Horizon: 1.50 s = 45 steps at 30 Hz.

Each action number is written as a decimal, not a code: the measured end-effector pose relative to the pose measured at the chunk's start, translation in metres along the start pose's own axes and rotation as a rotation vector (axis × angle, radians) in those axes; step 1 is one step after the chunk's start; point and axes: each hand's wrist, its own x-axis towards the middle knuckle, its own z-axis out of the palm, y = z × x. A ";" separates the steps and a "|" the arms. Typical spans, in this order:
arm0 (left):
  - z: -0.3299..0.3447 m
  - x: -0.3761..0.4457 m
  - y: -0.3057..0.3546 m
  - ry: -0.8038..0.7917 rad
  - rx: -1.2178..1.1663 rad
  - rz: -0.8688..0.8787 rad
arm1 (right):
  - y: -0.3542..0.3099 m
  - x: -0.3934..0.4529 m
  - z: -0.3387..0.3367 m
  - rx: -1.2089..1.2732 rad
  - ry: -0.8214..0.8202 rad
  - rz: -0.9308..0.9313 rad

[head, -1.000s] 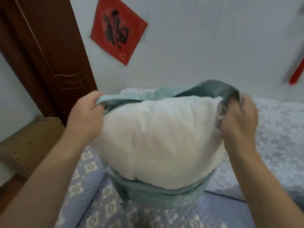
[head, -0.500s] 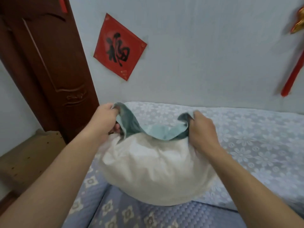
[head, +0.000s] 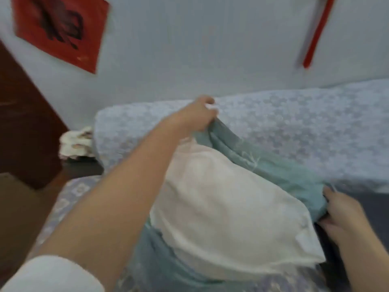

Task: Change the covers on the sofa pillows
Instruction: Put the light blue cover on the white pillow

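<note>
Pale blue flower-patterned sofa fabric [head: 294, 127] fills the background. At centre, a white fabric pillow insert [head: 227, 209] lies on a teal cloth cover [head: 280, 175], pinched at twelve o'clock by the left hand [head: 194, 116] and gripped at three o'clock by the right hand [head: 345, 216].

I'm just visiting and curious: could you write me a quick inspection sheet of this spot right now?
Surface: sofa in a pale flowered throw.
Job's things: white pillow lying half out of a teal cover.
Clutter: crumpled cloth beside the sofa.
Hands: left hand grips the cover's far edge; right hand holds its near edge.
Cables: nothing seen.
Surroundings: red wall poster, red hanging strip, brown door.
</note>
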 end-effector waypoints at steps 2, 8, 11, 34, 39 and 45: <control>0.096 0.008 -0.034 -0.165 0.199 0.095 | 0.043 0.033 -0.053 -0.154 0.136 0.127; 0.265 -0.076 -0.248 -0.659 0.552 -0.023 | 0.202 0.109 -0.160 -0.762 0.116 0.287; 0.298 -0.094 -0.338 -0.770 0.655 -0.069 | 0.271 0.108 -0.135 -0.902 -0.173 0.192; 0.383 0.174 -0.324 -1.014 1.857 0.712 | 0.364 0.220 -0.111 -0.996 -0.703 0.162; 0.438 0.110 -0.365 -0.310 1.179 0.439 | 0.382 0.200 -0.149 -0.835 -0.022 0.032; 0.421 0.069 -0.432 -0.335 0.857 0.288 | 0.405 0.196 -0.156 -0.932 -0.129 -0.023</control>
